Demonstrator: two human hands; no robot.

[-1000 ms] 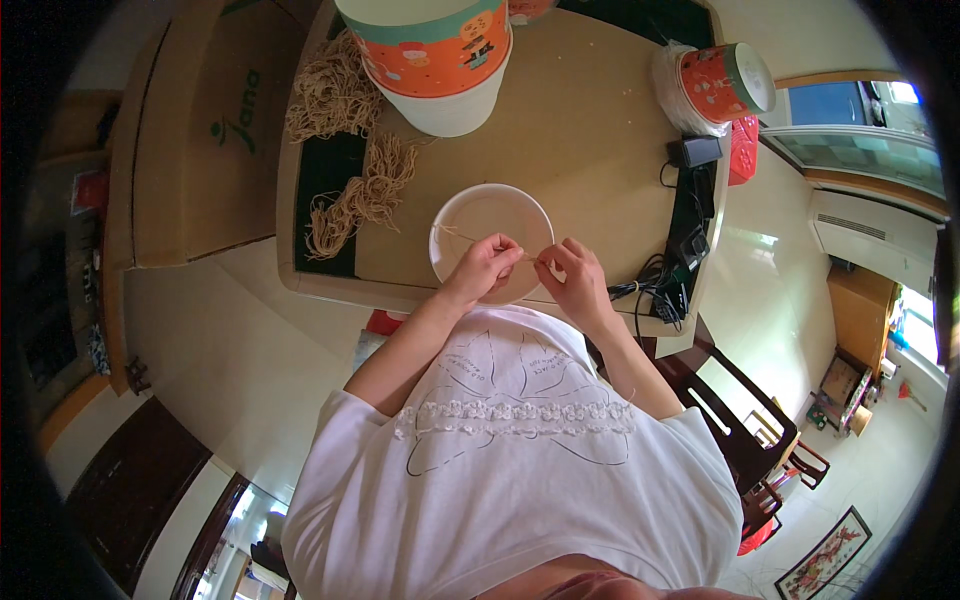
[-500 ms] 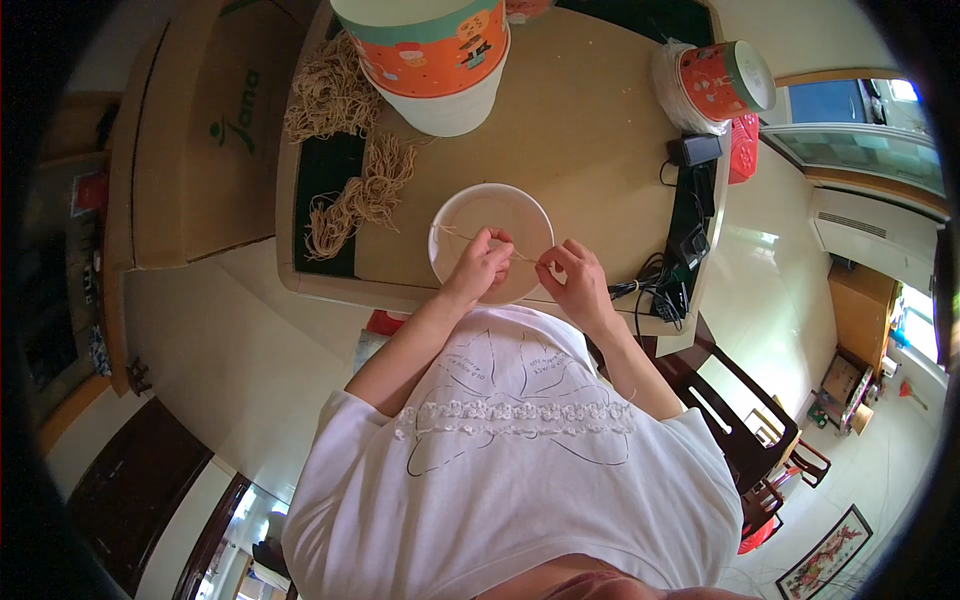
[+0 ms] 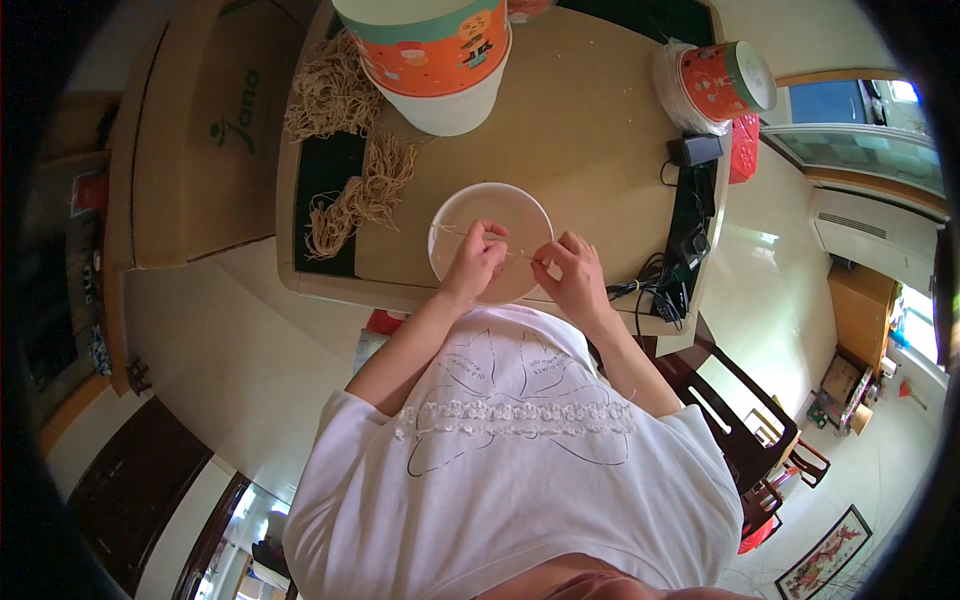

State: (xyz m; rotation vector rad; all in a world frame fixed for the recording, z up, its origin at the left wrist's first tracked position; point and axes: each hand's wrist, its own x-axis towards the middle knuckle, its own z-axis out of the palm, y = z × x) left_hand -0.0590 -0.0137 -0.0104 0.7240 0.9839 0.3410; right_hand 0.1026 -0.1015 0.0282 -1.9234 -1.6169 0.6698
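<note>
A white round tub (image 3: 492,192) stands at the table's near edge, and both my hands are over it. A thin tan string (image 3: 518,254) runs between my fingers, and a piece of it shows left of my left hand, near the tub's rim. My left hand (image 3: 474,268) pinches the string over the tub's middle. At the tub's right rim, my right hand (image 3: 574,280) pinches the string between thumb and forefinger. Two loose bundles of similar string lie to the left: a larger bundle (image 3: 325,92) farther off and a smaller bundle (image 3: 365,195) nearer.
A large orange, green and white bucket (image 3: 440,70) stands at the back of the table (image 3: 590,130). A smaller patterned tub (image 3: 712,82) lies on its side at the far right. Black adapters and cables (image 3: 665,285) line the right edge. A cardboard box (image 3: 215,150) stands left.
My left fingers have lifted slightly, and my right hand has shifted a little up and to the left. The string remains between them.
</note>
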